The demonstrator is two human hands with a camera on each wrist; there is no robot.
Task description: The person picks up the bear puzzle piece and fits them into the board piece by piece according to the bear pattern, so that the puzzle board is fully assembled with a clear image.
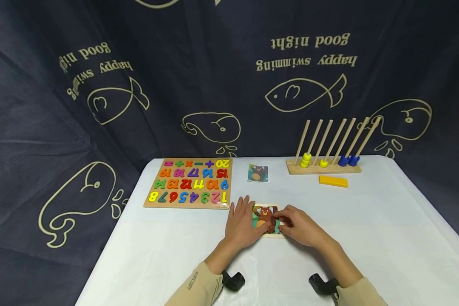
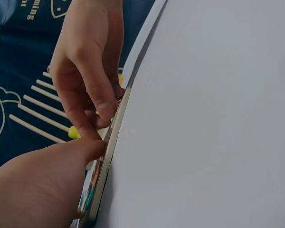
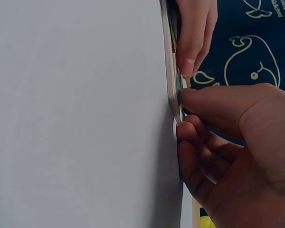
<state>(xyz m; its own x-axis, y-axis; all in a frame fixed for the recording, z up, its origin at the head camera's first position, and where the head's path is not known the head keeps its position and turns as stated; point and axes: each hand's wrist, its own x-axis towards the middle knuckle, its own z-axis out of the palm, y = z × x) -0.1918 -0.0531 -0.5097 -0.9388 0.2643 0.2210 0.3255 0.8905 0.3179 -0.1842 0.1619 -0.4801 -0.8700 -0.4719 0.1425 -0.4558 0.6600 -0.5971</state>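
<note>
A small bear puzzle (image 1: pixel 265 212) in a pale wooden tray (image 1: pixel 272 236) lies flat at the middle of the table. My left hand (image 1: pixel 242 223) rests along the tray's left side, its fingers stretched out and its thumb pressing on the picture. From the right, my right hand (image 1: pixel 301 225) pinches a puzzle piece at the tray's right edge with bent fingers and thumb. Most of that piece is hidden by the fingers. In the right wrist view, the right thumb (image 3: pixel 213 102) lies over the tray's edge, with the other fingers curled beside it.
Behind the left hand lies a wooden number board (image 1: pixel 187 205) with colourful numerals. A small bear picture card (image 1: pixel 258 173) is beyond the puzzle. At the back right stand a peg rack (image 1: pixel 323 170) with yellow and blue beads and a yellow block (image 1: pixel 333 181). A dark curtain (image 1: pixel 214 76) hangs behind.
</note>
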